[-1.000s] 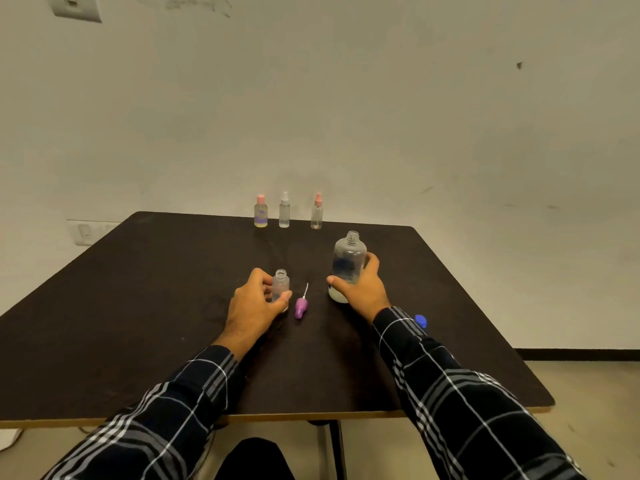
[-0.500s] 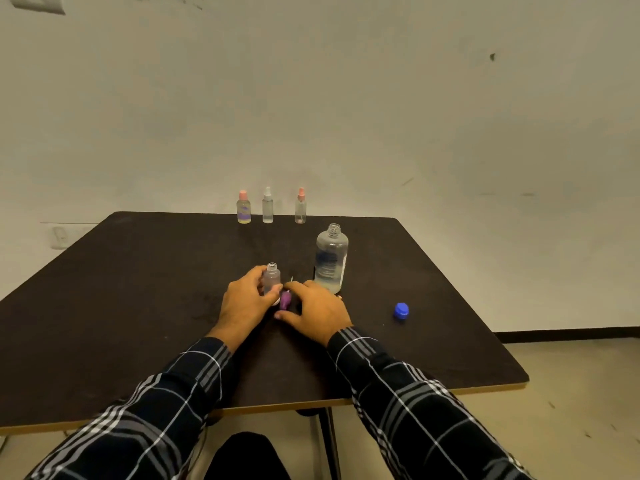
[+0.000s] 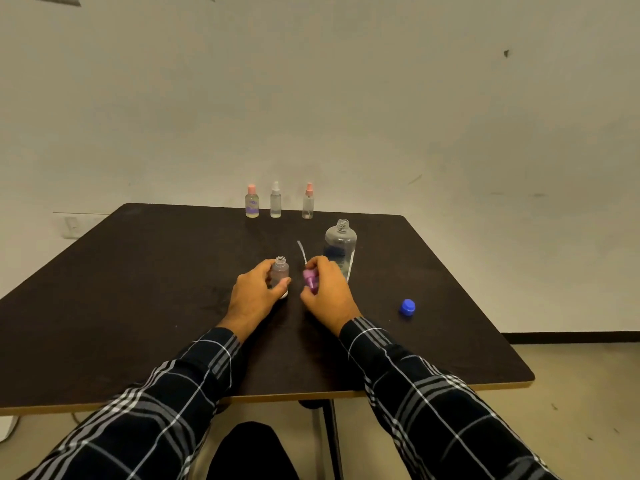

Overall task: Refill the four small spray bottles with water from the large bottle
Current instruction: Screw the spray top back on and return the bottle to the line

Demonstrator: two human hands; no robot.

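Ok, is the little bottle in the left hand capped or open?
Open. The small bottle shows a bare threaded neck; its purple spray top is off, held in the right hand.

Dark long sleeves (image 3: 433, 403), checked with white and grey lines, reach the wrists above bare fingers (image 3: 317, 264).

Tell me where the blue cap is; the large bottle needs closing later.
In the head view, the blue cap lies on the table, right of the right hand.
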